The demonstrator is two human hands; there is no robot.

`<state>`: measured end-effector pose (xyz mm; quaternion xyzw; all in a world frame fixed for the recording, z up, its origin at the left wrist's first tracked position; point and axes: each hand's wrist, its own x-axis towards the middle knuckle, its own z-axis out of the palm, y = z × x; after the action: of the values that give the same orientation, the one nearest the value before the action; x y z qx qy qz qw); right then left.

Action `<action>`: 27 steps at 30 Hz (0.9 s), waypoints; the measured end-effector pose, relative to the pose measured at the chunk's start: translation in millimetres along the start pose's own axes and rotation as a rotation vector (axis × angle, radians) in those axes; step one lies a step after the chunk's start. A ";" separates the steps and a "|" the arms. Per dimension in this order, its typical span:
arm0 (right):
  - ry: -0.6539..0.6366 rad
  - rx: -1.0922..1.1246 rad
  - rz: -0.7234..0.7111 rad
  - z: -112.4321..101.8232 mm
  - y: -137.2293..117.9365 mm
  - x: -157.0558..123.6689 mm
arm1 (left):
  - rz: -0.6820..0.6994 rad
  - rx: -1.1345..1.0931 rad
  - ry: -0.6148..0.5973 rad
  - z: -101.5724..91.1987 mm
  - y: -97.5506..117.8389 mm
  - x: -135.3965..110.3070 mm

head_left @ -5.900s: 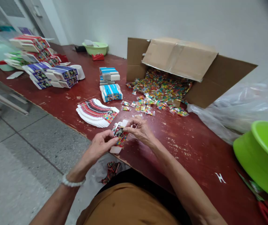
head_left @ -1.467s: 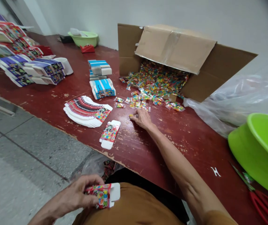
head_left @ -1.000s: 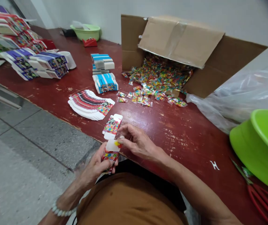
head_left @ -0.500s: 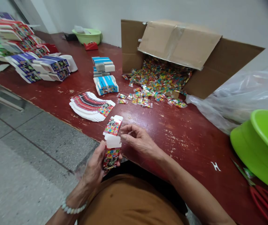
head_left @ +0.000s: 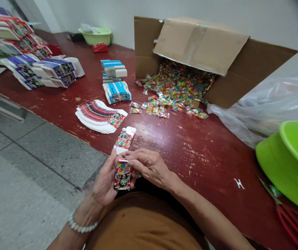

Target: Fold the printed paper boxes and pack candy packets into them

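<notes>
My left hand (head_left: pixel 104 181) grips a small printed paperboard carton (head_left: pixel 123 174) upright, its red, multicoloured face turned up towards me. My right hand (head_left: pixel 146 166) lies across the carton's top, with fingertips pressing on its end flap. Just beyond my hands, a second printed carton (head_left: pixel 124 138) lies flat on the table, its white flap touching nothing I hold. Whatever is inside the held carton is hidden. A fanned stack of flat printed cartons (head_left: pixel 100 117) rests further up, left of several spilled candy packets (head_left: pixel 152 109).
An open cardboard box (head_left: pixel 201 48) lies on its side, spilling candy packets onto the worn red table (head_left: pixel 190 152). Stacks of cartons stand at the far left. A green basin (head_left: pixel 289 163), red-handled scissors (head_left: pixel 291 225) and a plastic sheet (head_left: pixel 263 111) lie right.
My right hand has moved from beside the carton onto its top. The white end flap, upright half a second ago, now lies folded down. The carton stays in my left hand.
</notes>
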<state>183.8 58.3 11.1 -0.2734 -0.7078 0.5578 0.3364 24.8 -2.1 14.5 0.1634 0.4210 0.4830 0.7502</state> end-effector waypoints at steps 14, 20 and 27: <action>-0.062 0.359 0.152 5.9 -2.7 10.7 | 0.096 0.059 0.069 -2.2 -4.4 2.2; -0.154 -0.247 -0.190 -6.1 -2.3 6.3 | 0.087 -0.012 0.182 -1.1 -3.6 7.0; 0.091 -0.447 0.088 -15.5 36.9 59.0 | 0.179 0.373 0.275 -40.5 -33.1 -5.6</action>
<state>159.5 121.1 -12.3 -0.3967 -0.7851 0.3884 0.2745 11.3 -29.3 -28.4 0.2683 0.5848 0.4793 0.5969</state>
